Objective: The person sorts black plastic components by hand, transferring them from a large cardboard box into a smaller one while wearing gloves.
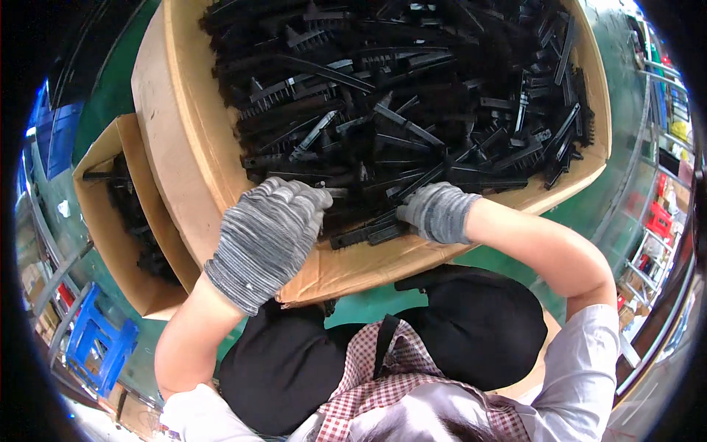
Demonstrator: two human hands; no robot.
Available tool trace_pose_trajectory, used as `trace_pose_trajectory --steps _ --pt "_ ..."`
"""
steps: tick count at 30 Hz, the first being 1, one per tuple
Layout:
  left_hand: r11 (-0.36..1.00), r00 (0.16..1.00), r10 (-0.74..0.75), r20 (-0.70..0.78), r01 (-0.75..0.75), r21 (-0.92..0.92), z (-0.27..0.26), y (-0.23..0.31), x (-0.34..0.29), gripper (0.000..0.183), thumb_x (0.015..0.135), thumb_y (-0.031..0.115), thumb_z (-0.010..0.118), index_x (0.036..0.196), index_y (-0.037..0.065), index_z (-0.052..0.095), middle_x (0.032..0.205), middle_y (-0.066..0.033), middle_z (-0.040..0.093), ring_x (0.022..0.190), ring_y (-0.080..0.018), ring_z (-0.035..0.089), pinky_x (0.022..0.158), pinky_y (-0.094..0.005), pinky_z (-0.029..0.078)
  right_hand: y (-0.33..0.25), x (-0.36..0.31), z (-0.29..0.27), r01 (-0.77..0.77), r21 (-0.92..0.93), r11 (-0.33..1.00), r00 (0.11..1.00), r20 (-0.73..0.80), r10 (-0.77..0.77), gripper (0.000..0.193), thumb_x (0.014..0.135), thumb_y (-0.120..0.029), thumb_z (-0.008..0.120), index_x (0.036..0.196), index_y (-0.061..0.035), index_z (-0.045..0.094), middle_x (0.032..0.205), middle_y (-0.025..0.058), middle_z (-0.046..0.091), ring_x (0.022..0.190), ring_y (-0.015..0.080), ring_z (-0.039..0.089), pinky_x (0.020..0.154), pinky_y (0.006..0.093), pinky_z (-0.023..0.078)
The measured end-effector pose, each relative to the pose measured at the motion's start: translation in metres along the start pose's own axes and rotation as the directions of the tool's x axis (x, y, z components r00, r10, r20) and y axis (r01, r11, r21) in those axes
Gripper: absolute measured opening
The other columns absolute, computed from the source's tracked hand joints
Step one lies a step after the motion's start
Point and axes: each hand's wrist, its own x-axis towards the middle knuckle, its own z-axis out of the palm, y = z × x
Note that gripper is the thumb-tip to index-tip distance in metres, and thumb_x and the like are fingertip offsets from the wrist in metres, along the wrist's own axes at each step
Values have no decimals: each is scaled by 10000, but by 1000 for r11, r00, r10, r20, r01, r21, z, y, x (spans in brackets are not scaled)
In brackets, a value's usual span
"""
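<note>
My left hand (pixel 269 239), in a grey knit glove, curls narrow over the near edge of the large brown cardboard box (pixel 184 147), fingertips touching black plastic comb-like strips (pixel 383 118) heaped inside. My right hand (pixel 438 212), gloved alike, is closed on a bundle of those strips. A smaller cardboard box (pixel 103 221) sits left.

Both bare forearms rise from the lower edge, bent at the elbows. The left hand (pixel 269 236), in a grey knit glove, is curled with knuckles up. The right hand (pixel 440 212), gloved alike, is closed in a loose fist, wrist bent inward.
</note>
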Motion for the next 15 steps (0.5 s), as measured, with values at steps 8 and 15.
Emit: trace_pose_trajectory --steps 8,15 --pt "994 986 -88 -140 78 -76 11 -6 0 158 733 62 589 891 59 600 837 -98 604 784 -265 569 716 -340 461 -4 19 0 83 -119 989 969 241 -52 204 684 -137 585 850 -35 647 934 147 617 894 302 586 728 369 486" --pt "967 963 -219 -160 192 -165 -1 -9 4 135 746 64 586 877 43 607 825 -106 613 783 -268 579 710 -336 470 4 33 -4 101 -21 995 919 384 -85 347 628 -202 621 936 -42 622 888 139 624 861 308 591 703 377 481"
